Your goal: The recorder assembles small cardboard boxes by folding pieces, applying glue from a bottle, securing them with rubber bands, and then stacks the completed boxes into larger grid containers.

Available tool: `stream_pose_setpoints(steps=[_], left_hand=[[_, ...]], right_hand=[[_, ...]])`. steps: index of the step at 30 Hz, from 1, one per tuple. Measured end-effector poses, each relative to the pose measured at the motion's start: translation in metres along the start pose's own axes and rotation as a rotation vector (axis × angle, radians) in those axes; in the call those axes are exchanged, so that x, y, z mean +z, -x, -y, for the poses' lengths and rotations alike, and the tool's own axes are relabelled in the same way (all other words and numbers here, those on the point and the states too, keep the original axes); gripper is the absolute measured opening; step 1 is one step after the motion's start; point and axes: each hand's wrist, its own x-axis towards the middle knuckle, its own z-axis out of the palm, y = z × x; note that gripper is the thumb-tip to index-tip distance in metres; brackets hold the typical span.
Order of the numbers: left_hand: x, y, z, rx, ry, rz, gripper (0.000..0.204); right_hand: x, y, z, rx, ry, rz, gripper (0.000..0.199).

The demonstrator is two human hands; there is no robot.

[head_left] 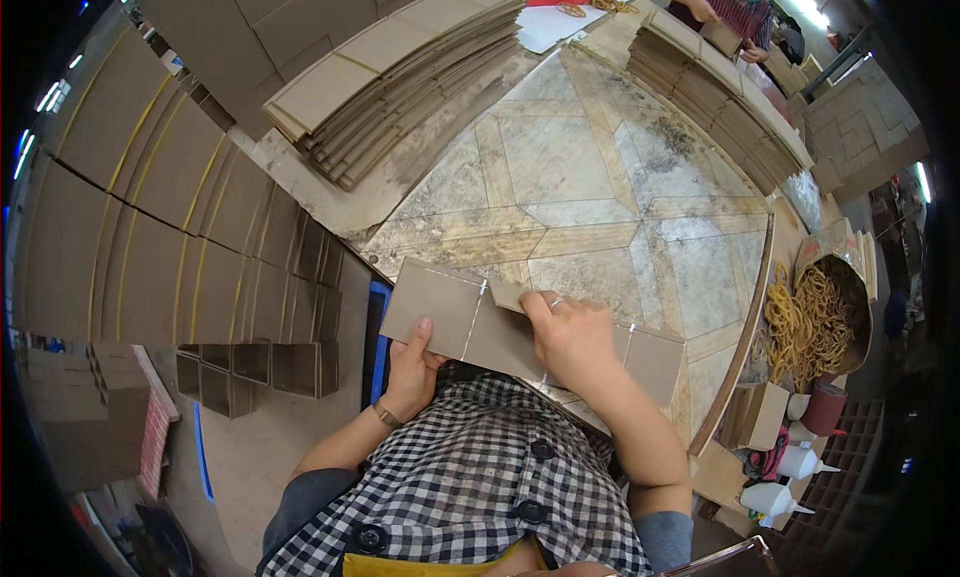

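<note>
A long grey-brown cardboard strip [430,302] lies across the near edge of the patterned tabletop [570,162], close to my body. White streaks run along its cross lines. My left hand [408,374] grips the strip's lower left edge, thumb on top and fingers underneath. Over the strip's middle, my right hand [572,335] pinches a small cardboard piece [508,295], tilted up from the surface. Whether that piece is a flap of the strip or separate, I cannot tell. My right hand covers part of the strip.
Stacks of flat cardboard [400,62] stand at the far left and far right [715,92]. Brown boxes [140,237] are piled at left. Yellow rubber bands [810,322] spill from a container at right, near white nozzle bottles [768,499]. Another person [725,12] works at the far right.
</note>
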Motion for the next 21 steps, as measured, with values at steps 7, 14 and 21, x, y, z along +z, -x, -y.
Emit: stream_pose_setpoints(steps=[7,14,21], left_hand=[[0.003,0.003,-0.001,0.005,-0.029,-0.025,0.025],[0.005,0.001,0.0,0.022,-0.053,0.0,0.027],[0.001,-0.001,-0.002,0.027,-0.086,-0.02,0.031]], right_hand=[[-0.041,0.007,-0.041,0.251,0.046,-0.086,0.02],[-0.007,0.011,-0.004,0.009,0.055,0.03,0.02],[0.008,0.034,0.024,-0.033,0.263,0.018,0.031]])
